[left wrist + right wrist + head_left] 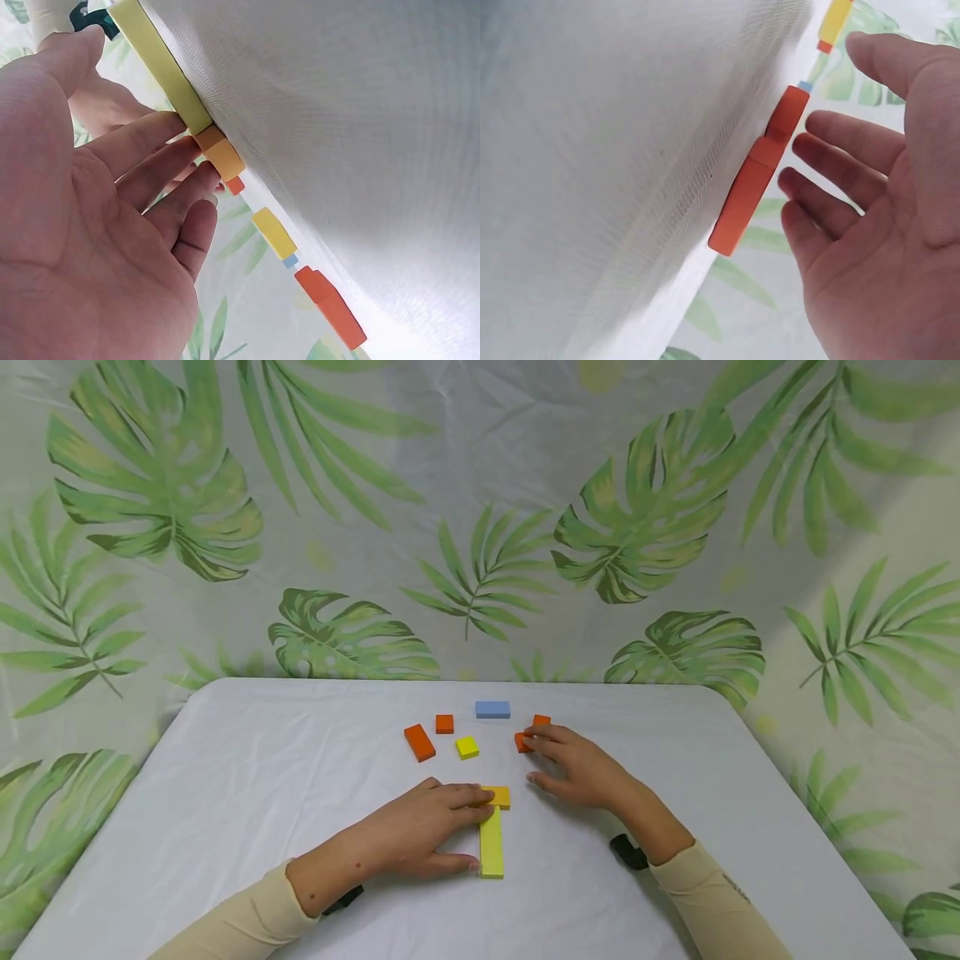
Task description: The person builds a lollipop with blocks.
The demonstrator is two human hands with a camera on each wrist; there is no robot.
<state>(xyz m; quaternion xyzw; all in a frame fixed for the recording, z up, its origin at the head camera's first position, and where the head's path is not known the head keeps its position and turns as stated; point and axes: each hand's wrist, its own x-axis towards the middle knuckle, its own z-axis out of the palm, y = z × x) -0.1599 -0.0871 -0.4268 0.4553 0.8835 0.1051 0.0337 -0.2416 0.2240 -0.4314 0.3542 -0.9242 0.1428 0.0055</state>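
My left hand (420, 831) lies with its fingers extended over two blocks on the white table. Its fingertips touch the flat orange-yellow block (502, 797) and the upper end of the long yellow-green block (491, 853), which stand end to end in a T. The thumb is beside the long block's near end. To the right, my right hand (581, 768) hovers with loosely bent fingers at two orange-red blocks (520, 743), partly covering them in the head view. In the right wrist view a narrow gap shows between the fingertips and the orange-red blocks (746, 191); nothing is held.
Farther back lie a light blue block (492, 710), a small orange-red square block (445, 724), a yellow square block (467, 747) and a longer orange-red block (420, 742). A leaf-patterned cloth (495, 460) hangs behind the table's back edge.
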